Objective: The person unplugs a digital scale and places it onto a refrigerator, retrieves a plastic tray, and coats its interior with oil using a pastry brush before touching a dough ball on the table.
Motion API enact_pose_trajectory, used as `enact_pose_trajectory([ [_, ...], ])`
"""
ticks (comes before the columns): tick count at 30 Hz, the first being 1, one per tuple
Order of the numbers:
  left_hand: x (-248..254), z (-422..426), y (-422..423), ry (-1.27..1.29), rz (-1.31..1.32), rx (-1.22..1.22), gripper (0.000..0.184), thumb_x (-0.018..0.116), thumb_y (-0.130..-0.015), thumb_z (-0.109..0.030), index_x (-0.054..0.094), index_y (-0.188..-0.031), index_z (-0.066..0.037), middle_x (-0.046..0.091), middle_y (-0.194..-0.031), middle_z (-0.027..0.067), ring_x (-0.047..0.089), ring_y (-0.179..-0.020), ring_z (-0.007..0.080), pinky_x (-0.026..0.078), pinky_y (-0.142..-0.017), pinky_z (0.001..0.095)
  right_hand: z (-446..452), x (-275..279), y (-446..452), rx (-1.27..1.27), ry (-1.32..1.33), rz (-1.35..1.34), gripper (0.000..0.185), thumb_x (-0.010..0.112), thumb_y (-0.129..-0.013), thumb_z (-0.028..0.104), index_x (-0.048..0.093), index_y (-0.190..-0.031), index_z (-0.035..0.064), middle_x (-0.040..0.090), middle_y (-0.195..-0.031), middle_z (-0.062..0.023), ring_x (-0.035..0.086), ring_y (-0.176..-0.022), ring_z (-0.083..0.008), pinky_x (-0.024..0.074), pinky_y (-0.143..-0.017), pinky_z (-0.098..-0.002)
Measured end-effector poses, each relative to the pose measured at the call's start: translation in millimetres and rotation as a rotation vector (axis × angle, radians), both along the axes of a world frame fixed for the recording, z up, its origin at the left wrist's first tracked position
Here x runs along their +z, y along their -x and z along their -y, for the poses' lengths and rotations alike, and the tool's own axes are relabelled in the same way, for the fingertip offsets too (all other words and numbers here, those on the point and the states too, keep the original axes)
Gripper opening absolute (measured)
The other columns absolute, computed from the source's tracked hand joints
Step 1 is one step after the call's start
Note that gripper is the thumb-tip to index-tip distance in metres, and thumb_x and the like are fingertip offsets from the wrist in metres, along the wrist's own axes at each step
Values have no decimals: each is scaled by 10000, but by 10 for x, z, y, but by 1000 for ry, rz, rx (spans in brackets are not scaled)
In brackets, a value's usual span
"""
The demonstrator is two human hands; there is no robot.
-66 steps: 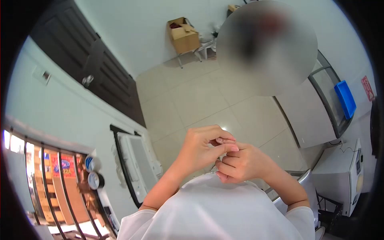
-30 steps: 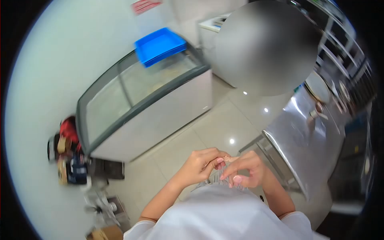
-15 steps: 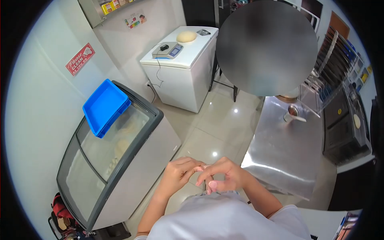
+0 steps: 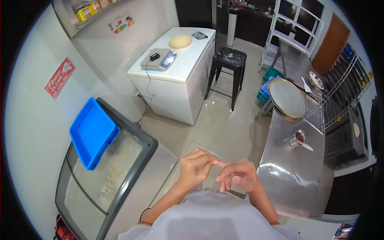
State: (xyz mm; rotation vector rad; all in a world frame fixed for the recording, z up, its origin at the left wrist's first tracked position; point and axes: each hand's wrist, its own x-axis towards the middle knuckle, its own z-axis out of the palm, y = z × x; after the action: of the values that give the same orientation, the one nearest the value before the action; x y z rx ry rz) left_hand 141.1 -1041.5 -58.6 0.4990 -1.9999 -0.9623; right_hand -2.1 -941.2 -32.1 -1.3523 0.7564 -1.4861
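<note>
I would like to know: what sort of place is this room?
Probably a commercial kitchen, perhaps for baking. A dough-like mound sits near a digital scale on a white chest, and dark, pan-like discs stand in a row near a steel table.

From where I stand, the tabletop (image 4: pixel 288 186) at lower right is smooth, glossy metal; the tray (image 4: pixel 91 128) at left is smooth plastic. The shirt (image 4: pixel 200 218) at bottom centre looks matt cloth, the floor (image 4: pixel 208 135) shiny tile.

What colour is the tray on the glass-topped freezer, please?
The tray is bright blue; it shows best in the head view.
</note>
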Motion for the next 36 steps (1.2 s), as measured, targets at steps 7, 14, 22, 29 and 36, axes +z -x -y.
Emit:
enact_pose_trajectory([
  [7,7,1307,469,-23,4,-140,63,650,-683,28,620,-705,-22,588,-696,60,551,-647,211,426,-577,308,1155,104,280,-106,-11,-205,171,547,-807,100,665,-895,13,599,-580,-64,636,-578,-162,495,-567,-259],
  [14,-37,2342,1000,77,58,-296,53,623,-697,27,589,-698,-13,545,-672,77,522,-627,233,418,-551,306,2029,4,626,-236,-93,-209,184,536,-788,73,664,-902,6,614,-611,-60,644,-593,-161,491,-566,-257],
  [22,-230,3243,1736,-170,40,-169,46,620,-735,16,644,-762,-13,600,-716,79,575,-635,218,446,-549,308,3088,-87,1514,-188,-59,-163,211,506,-786,56,646,-910,-42,600,-591,-75,631,-549,-184,507,-565,-275],
  [29,-171,4017,2644,-179,-50,-181,59,623,-749,11,666,-769,-25,651,-790,82,623,-688,207,482,-606,284,3982,-88,2622,-55,-37,-58,255,503,-824,115,630,-922,-83,584,-575,-112,607,-516,-200,520,-560,-315],
  [36,-287,4558,3313,-156,-106,211,34,606,-755,9,620,-765,-20,614,-750,85,590,-692,243,465,-605,312,4884,-215,3254,119,-91,197,300,483,-886,178,608,-924,-92,565,-588,-109,595,-537,-205,514,-555,-331],
])
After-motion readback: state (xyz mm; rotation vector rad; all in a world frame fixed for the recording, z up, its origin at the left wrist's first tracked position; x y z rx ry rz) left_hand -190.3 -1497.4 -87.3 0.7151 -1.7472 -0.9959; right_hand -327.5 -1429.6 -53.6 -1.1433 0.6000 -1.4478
